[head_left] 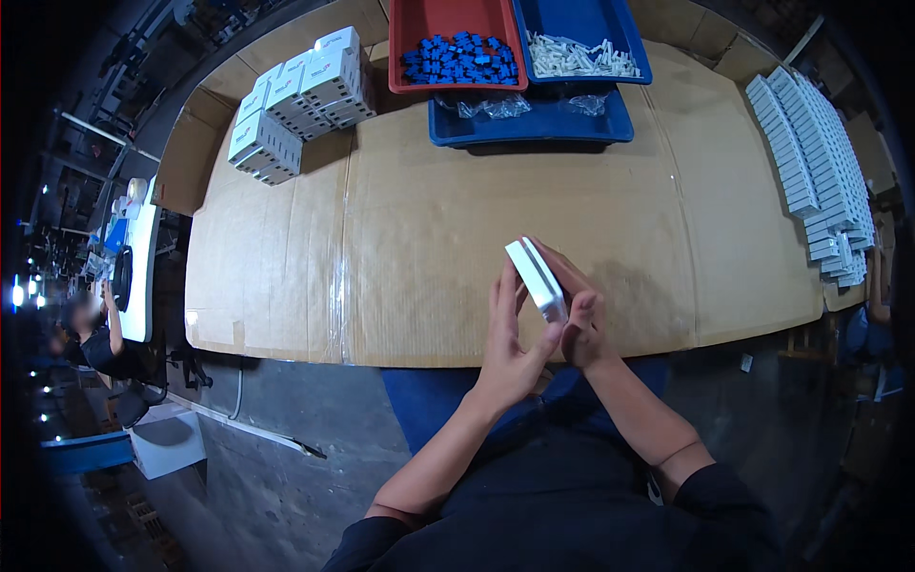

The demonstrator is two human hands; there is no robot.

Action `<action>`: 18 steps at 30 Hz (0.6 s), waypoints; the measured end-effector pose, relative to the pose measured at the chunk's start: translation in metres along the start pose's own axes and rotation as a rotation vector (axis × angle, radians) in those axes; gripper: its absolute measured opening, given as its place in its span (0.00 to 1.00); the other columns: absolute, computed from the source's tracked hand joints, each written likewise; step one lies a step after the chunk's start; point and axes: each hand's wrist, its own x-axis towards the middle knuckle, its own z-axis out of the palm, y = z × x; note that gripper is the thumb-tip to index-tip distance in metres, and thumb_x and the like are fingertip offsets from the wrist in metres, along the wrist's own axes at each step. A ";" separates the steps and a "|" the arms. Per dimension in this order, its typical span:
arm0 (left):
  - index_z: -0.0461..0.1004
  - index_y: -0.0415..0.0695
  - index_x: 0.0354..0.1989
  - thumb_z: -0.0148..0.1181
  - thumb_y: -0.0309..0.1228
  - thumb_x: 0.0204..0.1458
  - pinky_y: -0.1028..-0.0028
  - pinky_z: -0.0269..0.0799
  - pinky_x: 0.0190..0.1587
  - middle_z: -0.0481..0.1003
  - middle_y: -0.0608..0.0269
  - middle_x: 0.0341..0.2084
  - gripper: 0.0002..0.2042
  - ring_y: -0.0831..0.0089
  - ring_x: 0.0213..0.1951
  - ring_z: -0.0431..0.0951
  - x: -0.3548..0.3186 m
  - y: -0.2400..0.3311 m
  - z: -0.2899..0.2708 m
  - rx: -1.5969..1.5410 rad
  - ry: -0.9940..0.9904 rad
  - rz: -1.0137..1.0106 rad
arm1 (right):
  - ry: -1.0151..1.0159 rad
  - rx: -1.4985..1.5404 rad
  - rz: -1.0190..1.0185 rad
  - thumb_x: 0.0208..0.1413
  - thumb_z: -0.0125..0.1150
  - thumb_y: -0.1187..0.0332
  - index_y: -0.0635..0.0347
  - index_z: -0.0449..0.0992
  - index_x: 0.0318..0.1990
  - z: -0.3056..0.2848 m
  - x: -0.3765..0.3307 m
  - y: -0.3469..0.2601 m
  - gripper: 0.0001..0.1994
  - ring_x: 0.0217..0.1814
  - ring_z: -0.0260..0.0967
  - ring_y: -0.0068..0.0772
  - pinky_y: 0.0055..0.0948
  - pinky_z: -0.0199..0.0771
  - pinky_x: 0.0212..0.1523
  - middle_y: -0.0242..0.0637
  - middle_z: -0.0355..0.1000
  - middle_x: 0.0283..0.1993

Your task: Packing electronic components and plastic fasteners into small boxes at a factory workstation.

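A small, flat white box (534, 276), with a dark line along its narrow side, is held tilted above the front of the cardboard-covered table. My left hand (512, 353) grips it from the left and below, its fingers along the far side. From the right, my right hand (583, 329) closes on the same box, with fingers behind it and the thumb near its lower end. Parts of the fingers are hidden behind the box.
White boxes (315, 86) are stacked at the back left. A red tray (405, 38) has blue parts, a blue tray (640, 52) white ones. Another blue tray (534, 133) sits in front with clear bags. Rows of white boxes (810, 172) line the right. A person (100, 338) sits far left.
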 end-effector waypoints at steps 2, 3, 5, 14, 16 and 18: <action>0.39 0.41 0.81 0.62 0.30 0.62 0.57 0.61 0.71 0.60 0.48 0.66 0.44 0.57 0.70 0.64 0.004 -0.005 0.002 0.015 0.029 -0.017 | 0.003 0.126 0.096 0.69 0.39 0.32 0.72 0.66 0.71 0.002 -0.001 -0.007 0.46 0.77 0.60 0.48 0.41 0.58 0.75 0.54 0.65 0.73; 0.40 0.43 0.81 0.60 0.33 0.64 0.58 0.62 0.70 0.61 0.49 0.65 0.43 0.59 0.68 0.65 0.005 -0.001 0.002 -0.201 0.110 -0.108 | 0.001 0.016 0.117 0.69 0.40 0.32 0.72 0.66 0.71 0.002 0.001 -0.008 0.46 0.78 0.59 0.49 0.41 0.57 0.75 0.53 0.63 0.74; 0.43 0.45 0.80 0.50 0.44 0.71 0.63 0.67 0.66 0.66 0.53 0.62 0.36 0.65 0.62 0.70 0.007 -0.006 -0.004 -0.443 0.251 -0.205 | -0.031 -0.106 -0.030 0.70 0.53 0.44 0.70 0.66 0.71 -0.003 0.006 -0.003 0.37 0.79 0.57 0.50 0.41 0.57 0.76 0.52 0.60 0.76; 0.56 0.40 0.73 0.32 0.56 0.74 0.69 0.69 0.61 0.69 0.58 0.58 0.33 0.71 0.59 0.72 0.004 -0.015 -0.007 -0.582 0.251 -0.490 | -0.192 -0.448 -0.197 0.58 0.63 0.68 0.70 0.77 0.61 -0.003 -0.005 0.008 0.24 0.65 0.75 0.50 0.39 0.77 0.63 0.52 0.73 0.66; 0.58 0.40 0.71 0.33 0.55 0.75 0.71 0.70 0.57 0.70 0.60 0.55 0.31 0.74 0.54 0.72 0.004 -0.013 -0.003 -0.553 0.290 -0.439 | -0.196 -0.564 -0.279 0.60 0.62 0.67 0.70 0.77 0.61 -0.002 -0.004 0.010 0.23 0.63 0.77 0.47 0.38 0.79 0.61 0.51 0.74 0.65; 0.60 0.40 0.70 0.33 0.55 0.75 0.73 0.70 0.53 0.71 0.61 0.52 0.30 0.76 0.51 0.72 0.003 -0.017 -0.003 -0.495 0.304 -0.473 | -0.204 -0.584 -0.293 0.61 0.61 0.67 0.70 0.76 0.62 -0.002 -0.005 0.016 0.23 0.62 0.78 0.47 0.38 0.80 0.60 0.50 0.75 0.64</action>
